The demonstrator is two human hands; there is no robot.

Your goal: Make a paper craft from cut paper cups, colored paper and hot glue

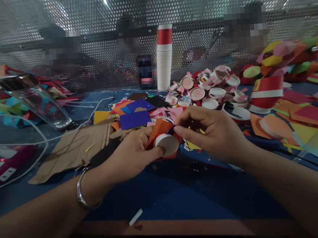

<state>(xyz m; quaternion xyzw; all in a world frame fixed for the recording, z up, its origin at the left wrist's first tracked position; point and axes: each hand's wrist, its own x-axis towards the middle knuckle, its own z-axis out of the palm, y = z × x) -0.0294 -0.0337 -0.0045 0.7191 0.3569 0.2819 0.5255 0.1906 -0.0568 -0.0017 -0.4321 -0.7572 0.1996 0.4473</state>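
My left hand (pixel 135 149) is closed on a round white cup bottom (pixel 166 145) and a piece of orange paper (pixel 159 128) behind it, the thumb lying on the rim. At the paper's upper right edge, my right hand (pixel 213 133) pinches a small dark purple piece of paper (pixel 171 130) between thumb and forefinger. Both hands are raised a little above the blue table (pixel 153 195). Beyond them lie loose sheets of coloured paper, among them a dark blue sheet (pixel 135 119).
Brown cardboard (pixel 74 150) lies left, near a leaning glass bottle (pixel 45 101) and a white cable (pixel 44 136). Behind stand stacked paper cups (pixel 164 68) and a phone (pixel 145 72). Cut cup bottoms (pixel 217 92) are heaped right of these, beside a red-and-white cup (pixel 266 95).
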